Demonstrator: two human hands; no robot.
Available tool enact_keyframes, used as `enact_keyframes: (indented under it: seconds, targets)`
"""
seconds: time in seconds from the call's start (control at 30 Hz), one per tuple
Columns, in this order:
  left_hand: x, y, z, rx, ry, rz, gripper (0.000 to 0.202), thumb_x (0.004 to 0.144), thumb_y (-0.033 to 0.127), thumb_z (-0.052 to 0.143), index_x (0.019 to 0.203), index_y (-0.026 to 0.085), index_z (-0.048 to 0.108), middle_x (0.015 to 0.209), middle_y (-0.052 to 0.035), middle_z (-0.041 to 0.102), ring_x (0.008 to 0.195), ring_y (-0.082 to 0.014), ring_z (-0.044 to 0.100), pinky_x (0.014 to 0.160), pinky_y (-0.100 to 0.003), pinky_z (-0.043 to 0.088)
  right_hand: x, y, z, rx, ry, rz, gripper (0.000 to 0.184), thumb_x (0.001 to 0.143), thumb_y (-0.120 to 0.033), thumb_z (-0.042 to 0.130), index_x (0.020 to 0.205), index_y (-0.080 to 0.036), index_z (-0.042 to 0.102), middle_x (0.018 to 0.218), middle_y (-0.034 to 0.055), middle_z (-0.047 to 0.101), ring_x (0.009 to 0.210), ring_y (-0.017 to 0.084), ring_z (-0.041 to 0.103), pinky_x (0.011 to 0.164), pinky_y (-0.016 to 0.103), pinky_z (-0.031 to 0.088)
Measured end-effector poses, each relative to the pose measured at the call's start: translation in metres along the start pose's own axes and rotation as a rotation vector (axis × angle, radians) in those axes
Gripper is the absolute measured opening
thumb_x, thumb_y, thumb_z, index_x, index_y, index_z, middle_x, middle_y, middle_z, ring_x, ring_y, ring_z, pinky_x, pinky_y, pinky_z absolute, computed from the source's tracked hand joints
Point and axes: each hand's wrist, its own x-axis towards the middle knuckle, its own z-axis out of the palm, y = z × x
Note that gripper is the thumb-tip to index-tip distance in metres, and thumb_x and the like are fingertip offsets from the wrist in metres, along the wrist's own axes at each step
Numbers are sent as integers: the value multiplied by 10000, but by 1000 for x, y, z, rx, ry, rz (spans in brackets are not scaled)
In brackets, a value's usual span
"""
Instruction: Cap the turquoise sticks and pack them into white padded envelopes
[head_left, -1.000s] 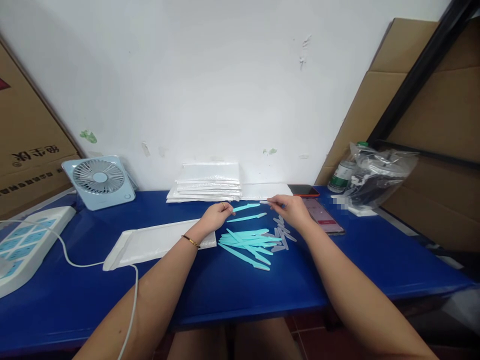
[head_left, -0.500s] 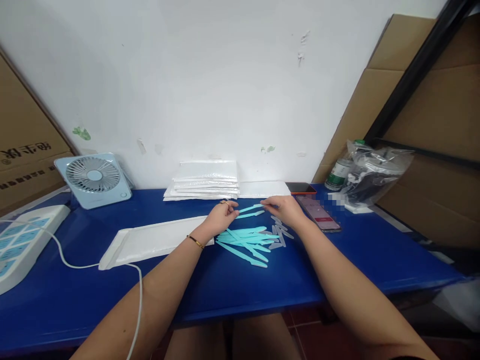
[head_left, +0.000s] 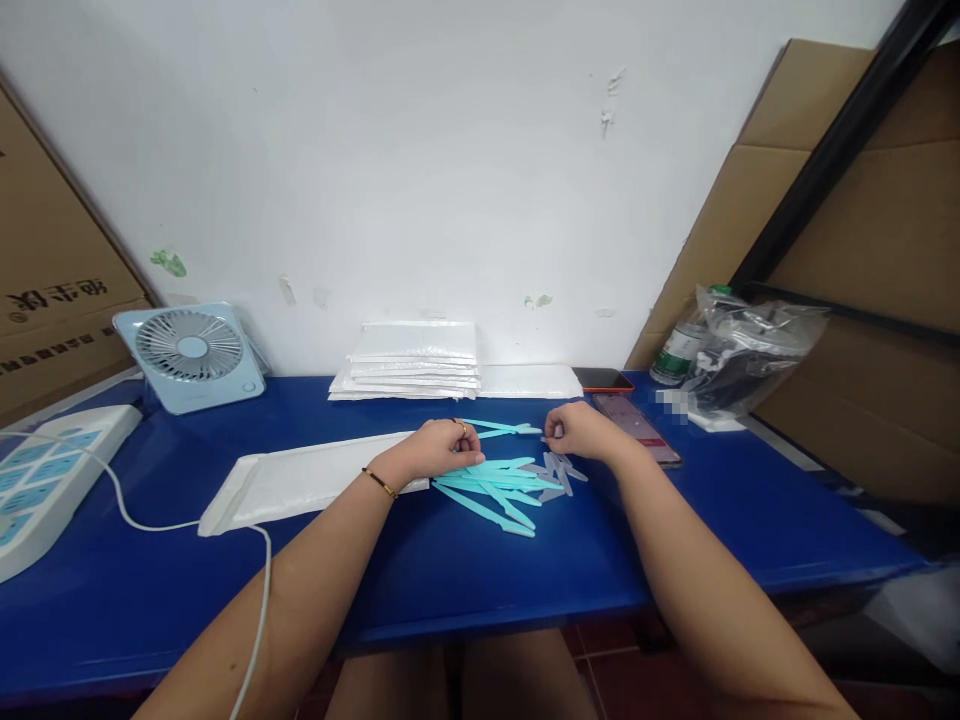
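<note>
Turquoise eyebrow razors (head_left: pixel 487 497) lie in a loose, crossed pile on the blue table. At the pile's upper left edge is my left hand (head_left: pixel 448 447), fingers curled and thumb low over the razor handles; what its fingertips grip is hidden. Just behind it, a couple of separate razors (head_left: pixel 517 429) point to the right. My right hand (head_left: pixel 571 430) pinches what looks like a small clear cap, close to those razors' tips. Several more translucent caps (head_left: pixel 559 473) are scattered below it, beside the pile.
A white padded mailer (head_left: pixel 300 482) lies partly under my left forearm. Stacked mailers (head_left: pixel 412 360) stand against the wall. Two phones, one face-up (head_left: pixel 634 428), lie at right, near a bottle (head_left: pixel 677 352) and plastic bag (head_left: pixel 750 355). A fan (head_left: pixel 191 355), power strip (head_left: pixel 64 485) and white cable (head_left: pixel 262 590) are left.
My left hand has let go of a razor and come down toward the pile. My right hand has moved right and down from the razor's tip toward the caps.
</note>
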Motion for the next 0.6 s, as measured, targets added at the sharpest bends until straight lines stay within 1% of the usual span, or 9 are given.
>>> enact_keyframes:
  seconds: [0.07,0.13,0.2,0.27,0.33,0.4,0.47,0.53,0.6]
  targets:
    - [0,7,3,-2,24,48,344,764,524,547,873,213,647,848,-24,629,757,-156,553,640,-236,395,2,-1,3,-58,35,18,61,633,-201,636,682,-199,671,704,30,671,633,154,577,524,224,345]
    - [1,15,8,32,14,103,339,725,520,603,869,216,646,866,-20,631,797,-165,561,692,-245,394,3,-1,4,-49,60,22,71,645,-186,607,691,-197,661,720,28,669,635,146,571,537,220,349]
    - [2,21,15,82,-5,122,290,721,483,624,832,216,645,849,-14,639,805,-167,569,727,-254,384,3,-1,2,51,96,6,78,682,-197,575,723,-187,641,715,23,660,625,133,563,553,215,369]
    - [4,21,21,107,-13,113,241,747,446,604,798,213,640,822,-14,646,788,-166,574,713,-253,381,1,0,-3,204,140,0,104,736,-246,551,759,-174,623,685,19,642,606,128,555,554,217,389]
    - [6,17,23,83,14,76,227,761,429,583,784,209,631,796,-17,645,749,-164,574,650,-245,383,-1,0,-10,381,139,7,178,776,-320,547,799,-162,624,662,23,630,588,129,554,548,227,411]
    - [8,10,21,18,101,7,232,766,427,565,792,203,620,783,-18,638,713,-159,569,601,-240,384,-4,0,-17,573,84,7,250,781,-377,570,853,-148,641,670,35,638,595,134,569,565,242,445]
    - [9,3,17,-64,197,-80,254,770,437,547,812,195,611,771,-18,628,683,-153,562,571,-238,390,-7,-2,-23,738,17,-4,311,757,-400,615,910,-133,655,684,50,652,619,142,590,602,262,477]
    - [10,-4,12,-132,243,-143,281,757,450,549,831,186,609,745,-16,615,660,-150,554,550,-239,395,-8,-5,-25,840,-17,-12,356,724,-410,660,933,-122,662,690,59,660,630,146,599,618,273,492]
    - [11,-9,9,-165,253,-175,293,737,455,564,824,179,609,708,-12,598,638,-146,542,536,-239,394,-9,-8,-25,885,-18,-11,374,697,-417,687,924,-121,664,692,60,662,622,143,600,611,274,494]
